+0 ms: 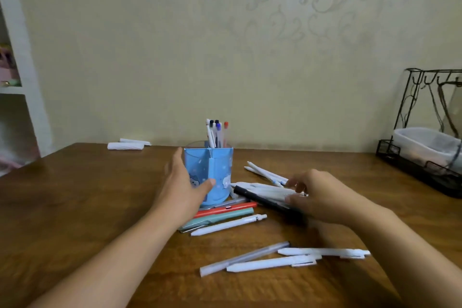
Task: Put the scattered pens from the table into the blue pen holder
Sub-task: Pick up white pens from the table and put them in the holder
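My left hand [183,182] is cupped against the left side of the tall blue plastic pen holder with cartoon prints [208,175], fingers fairly straight along its wall and my thumb reaching across the front, so I am bracing it more than gripping it; I keep it there because the holder already carries a handful of upright pens with coloured caps [216,132] in its back compartment and would likely tip if I dropped more in carelessly. The holder stands near the middle of the dark wooden table [75,207], with the loose pens fanned out to its right and front. My right hand [317,195] is curled over the heap just right of the holder, fingertips and thumb closing on the black pen [260,199] and the white pens bunched under it [270,191]; it looks like I am gathering several at once to save trips, though how firmly I have them I cannot tell. Untouched nearer me lie a red pen [230,209], a teal pen [220,217], a white click pen [230,225], a frosted grey pen [243,259] and two more white pens [300,257]. Two white pens [265,172] also rest farther back. Most of the job, I judge, is still ahead.
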